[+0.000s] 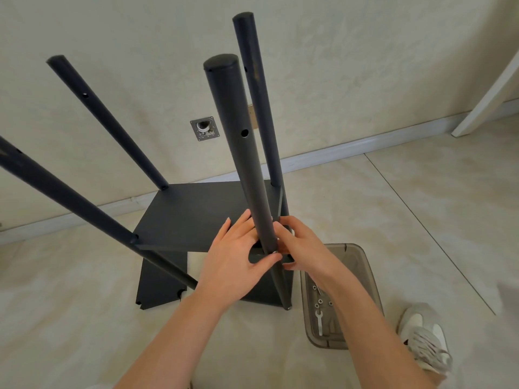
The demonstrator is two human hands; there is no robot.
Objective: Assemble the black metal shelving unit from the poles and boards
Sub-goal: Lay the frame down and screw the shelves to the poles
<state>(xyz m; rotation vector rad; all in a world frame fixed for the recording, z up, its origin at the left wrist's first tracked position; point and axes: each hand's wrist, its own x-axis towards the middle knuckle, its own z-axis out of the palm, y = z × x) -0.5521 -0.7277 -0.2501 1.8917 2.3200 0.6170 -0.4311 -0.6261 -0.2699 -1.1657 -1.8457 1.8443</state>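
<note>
The black shelving unit stands on the floor with several upright black poles. The near right pole (241,153) rises between my hands. An upper black board (193,217) sits partway up the poles, and a lower board (160,284) lies beneath it. My left hand (236,259) rests against that pole's left side at the board's front right corner, fingers mostly straight and thumb at a small metal fastener (273,252) on the pole. My right hand (303,245) reaches in from the right, its fingers curled around the pole and the board corner. The joint itself is mostly hidden.
A translucent grey tray (365,265) with nuts and a small wrench (319,322) sits on the floor at my right. My shoe (424,338) is beside it. The wall and white baseboard (351,144) run close behind the unit; a white frame (488,94) leans at the right.
</note>
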